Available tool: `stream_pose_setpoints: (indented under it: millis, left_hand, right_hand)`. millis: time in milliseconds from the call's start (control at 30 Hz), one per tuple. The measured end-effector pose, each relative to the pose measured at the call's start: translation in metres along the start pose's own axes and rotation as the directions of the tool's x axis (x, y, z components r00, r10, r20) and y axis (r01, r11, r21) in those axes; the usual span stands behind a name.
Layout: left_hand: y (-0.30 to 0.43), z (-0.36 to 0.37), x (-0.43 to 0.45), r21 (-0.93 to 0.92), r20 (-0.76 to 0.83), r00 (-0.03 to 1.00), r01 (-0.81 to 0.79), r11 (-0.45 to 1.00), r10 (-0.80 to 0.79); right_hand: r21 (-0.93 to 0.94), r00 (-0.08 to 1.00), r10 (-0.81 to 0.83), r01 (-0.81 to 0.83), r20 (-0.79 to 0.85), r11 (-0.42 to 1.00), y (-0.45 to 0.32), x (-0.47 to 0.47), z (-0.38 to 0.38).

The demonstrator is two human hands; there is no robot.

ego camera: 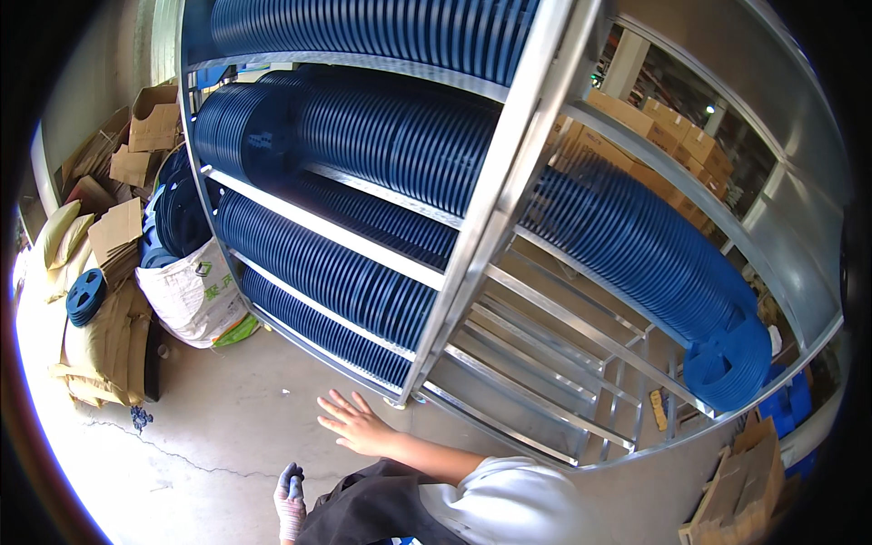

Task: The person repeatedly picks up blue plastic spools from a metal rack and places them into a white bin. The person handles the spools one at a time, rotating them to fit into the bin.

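Observation:
My right hand [359,424], bare, is held out over the floor with its fingers spread and nothing in it. Lower and to the left, my left hand [291,501] wears a pale knitted glove with dark fingertips; its fingers are close together, and their inner side is not clear. Neither hand touches the metal rack [470,245] in front of me. Rows of blue plastic reels [395,146] stand on edge along the rack's left shelves. Another row of blue reels [633,245] lies along an upper right shelf, with a reel's slotted face showing at the near end.
At left, a white woven sack [197,293] holding dark blue reels stands near flattened cardboard [116,228] and filled paper sacks [99,347]. A small stack of blue reels [86,298] rests there. Cartons [681,146] are stacked behind the rack; more cardboard [739,484] stands at lower right.

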State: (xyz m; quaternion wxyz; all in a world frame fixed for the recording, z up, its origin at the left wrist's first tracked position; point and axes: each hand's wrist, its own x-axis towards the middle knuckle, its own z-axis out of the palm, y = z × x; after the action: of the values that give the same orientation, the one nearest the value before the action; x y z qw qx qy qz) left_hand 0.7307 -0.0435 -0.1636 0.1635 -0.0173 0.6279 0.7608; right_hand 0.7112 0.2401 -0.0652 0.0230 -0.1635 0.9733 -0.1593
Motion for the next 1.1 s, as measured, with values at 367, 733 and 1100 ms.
stream_pose_setpoints:
  millis: [367,733,1100]
  left_hand:
    - [0.033,-0.083,0.117,0.028,-0.168,0.985,-0.044,0.999,0.048]
    - [0.153,-0.199,0.291,0.11,-0.319,0.933,-0.141,0.984,0.169]
    - [0.156,-0.211,0.505,-0.019,0.065,0.991,0.114,0.993,-0.113]
  right_hand:
    - [0.039,0.987,-0.132,0.129,0.087,0.991,0.017,0.181,0.045]
    - [0.022,0.929,-0.361,0.361,0.08,0.932,0.013,0.468,0.025]
    - [0.209,0.827,0.056,0.076,-0.559,0.975,0.11,0.528,-0.066]
